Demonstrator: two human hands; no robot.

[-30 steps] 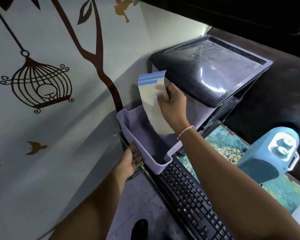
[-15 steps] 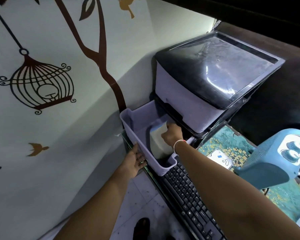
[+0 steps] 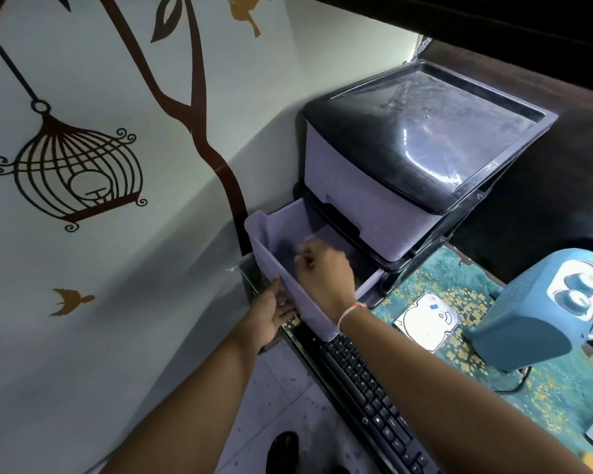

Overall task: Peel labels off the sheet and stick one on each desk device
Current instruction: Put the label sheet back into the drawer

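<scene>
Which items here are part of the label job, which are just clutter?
Job:
- hard drive, blue label on it
- keyboard
- speaker
- open drawer, right hand inside it
- left hand on the drawer front

Clutter:
- drawer unit
- wall decals
- patterned desk mat

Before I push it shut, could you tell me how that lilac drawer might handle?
Probably light: the drawer looks like thin plastic. It may wobble, hanging far out of the drawer unit. The left hand steadying its front suggests likewise.
</scene>
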